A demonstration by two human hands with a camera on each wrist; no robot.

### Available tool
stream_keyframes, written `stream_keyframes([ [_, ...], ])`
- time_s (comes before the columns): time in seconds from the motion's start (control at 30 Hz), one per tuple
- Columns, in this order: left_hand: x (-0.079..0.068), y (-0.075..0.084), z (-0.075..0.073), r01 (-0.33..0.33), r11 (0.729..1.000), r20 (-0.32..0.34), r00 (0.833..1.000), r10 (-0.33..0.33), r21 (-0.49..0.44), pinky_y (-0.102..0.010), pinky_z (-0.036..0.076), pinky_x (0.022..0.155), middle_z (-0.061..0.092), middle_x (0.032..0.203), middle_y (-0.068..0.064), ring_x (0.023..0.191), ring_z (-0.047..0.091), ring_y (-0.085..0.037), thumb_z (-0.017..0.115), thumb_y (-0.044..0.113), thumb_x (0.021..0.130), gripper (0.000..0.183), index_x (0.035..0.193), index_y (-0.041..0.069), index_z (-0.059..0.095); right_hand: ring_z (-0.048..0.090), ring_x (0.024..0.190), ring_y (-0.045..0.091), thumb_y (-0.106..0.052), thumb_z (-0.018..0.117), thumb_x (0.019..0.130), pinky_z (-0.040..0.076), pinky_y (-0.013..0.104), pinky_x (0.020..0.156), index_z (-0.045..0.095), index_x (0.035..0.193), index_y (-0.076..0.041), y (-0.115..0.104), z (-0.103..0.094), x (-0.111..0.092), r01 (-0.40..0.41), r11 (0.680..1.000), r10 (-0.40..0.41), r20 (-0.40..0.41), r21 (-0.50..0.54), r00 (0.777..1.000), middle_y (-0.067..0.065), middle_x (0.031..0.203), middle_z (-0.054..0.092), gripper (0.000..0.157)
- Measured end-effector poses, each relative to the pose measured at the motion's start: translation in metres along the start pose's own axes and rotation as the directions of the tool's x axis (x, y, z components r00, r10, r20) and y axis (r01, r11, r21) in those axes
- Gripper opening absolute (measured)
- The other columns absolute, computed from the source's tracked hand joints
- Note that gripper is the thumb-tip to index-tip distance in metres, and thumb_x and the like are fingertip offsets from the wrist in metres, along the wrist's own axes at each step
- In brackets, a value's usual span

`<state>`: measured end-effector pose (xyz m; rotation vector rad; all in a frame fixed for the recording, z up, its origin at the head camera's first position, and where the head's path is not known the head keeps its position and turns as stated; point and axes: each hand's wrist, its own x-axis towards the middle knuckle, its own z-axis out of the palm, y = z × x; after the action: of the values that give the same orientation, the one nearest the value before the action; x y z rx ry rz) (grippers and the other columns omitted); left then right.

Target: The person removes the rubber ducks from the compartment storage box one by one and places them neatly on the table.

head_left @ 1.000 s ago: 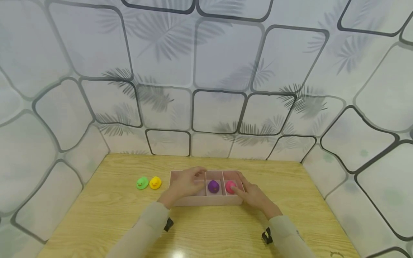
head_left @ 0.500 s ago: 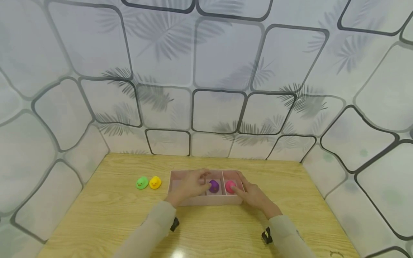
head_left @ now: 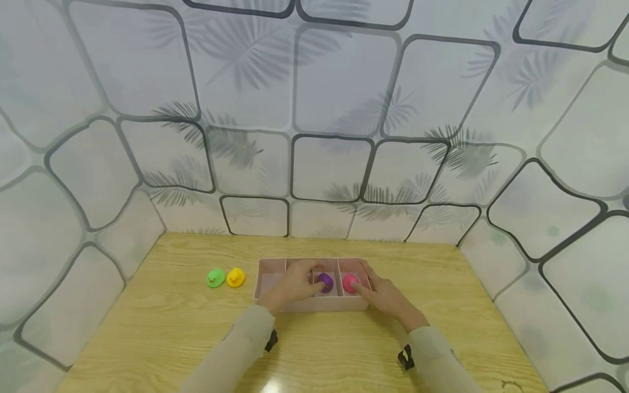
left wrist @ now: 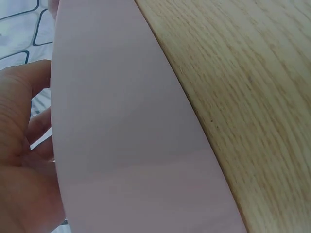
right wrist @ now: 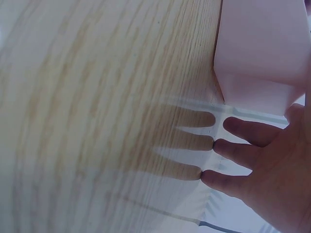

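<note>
Presently my left hand (head_left: 295,281) reaches into the pink box (head_left: 319,304), its thumb in front of the purple toy (head_left: 326,279); whether I grip this toy, I cannot tell. It sits in the compartment beside the right-end one, where a pink toy (head_left: 349,281) lies. My right hand (head_left: 389,298) is at that end, thumb near the pink toy, the fingers outside stretched straight. Left of the box are a green duck (head_left: 215,278) and a yellow duck (head_left: 235,277).
</note>
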<state>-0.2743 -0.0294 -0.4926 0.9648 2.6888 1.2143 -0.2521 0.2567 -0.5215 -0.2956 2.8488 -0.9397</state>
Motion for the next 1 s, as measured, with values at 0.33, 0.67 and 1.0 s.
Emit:
stream_keyframes([
  [0.33, 0.006, -0.007, 0.011, 0.009, 0.994, 0.019, 1.000, -0.011, 0.107, -0.047, 0.054, 0.110, 0.070, 0.137, -0.013, 0.128, 0.066, -0.032, 0.080, 0.009, 0.087, 0.049, 0.135, 0.003, 0.068, 0.062, 0.128, 0.051, -0.063, 0.051, 0.104, 0.046, 0.066, 0.112, 0.017, 0.171, -0.025, -0.002, -0.001, -0.002, 0.011, 1.000, -0.011, -0.004, -0.011, 1.000, 0.037, 0.147, 0.056, 0.084],
  [0.67, 0.013, 0.001, 0.012, 0.043, 0.993, 0.067, 0.996, -0.050, 0.108, -0.050, 0.048, 0.117, 0.067, 0.143, -0.012, 0.136, 0.061, -0.035, 0.081, 0.007, 0.088, 0.051, 0.137, 0.004, 0.067, 0.062, 0.128, 0.049, -0.063, 0.052, 0.104, 0.046, 0.065, 0.113, 0.016, 0.171, -0.024, -0.002, -0.002, -0.002, 0.007, 1.000, -0.007, -0.007, -0.004, 1.000, 0.035, 0.150, 0.053, 0.085],
  [1.0, 0.020, 0.006, 0.014, 0.115, 0.980, 0.096, 0.987, -0.132, 0.162, -0.047, 0.055, 0.109, 0.070, 0.137, -0.014, 0.128, 0.066, -0.033, 0.083, 0.010, 0.088, 0.049, 0.134, 0.003, 0.069, 0.059, 0.132, 0.052, -0.064, 0.052, 0.104, 0.044, 0.066, 0.115, 0.016, 0.171, -0.027, -0.003, -0.002, -0.003, 0.003, 1.000, -0.003, -0.009, -0.004, 1.000, 0.036, 0.151, 0.052, 0.084],
])
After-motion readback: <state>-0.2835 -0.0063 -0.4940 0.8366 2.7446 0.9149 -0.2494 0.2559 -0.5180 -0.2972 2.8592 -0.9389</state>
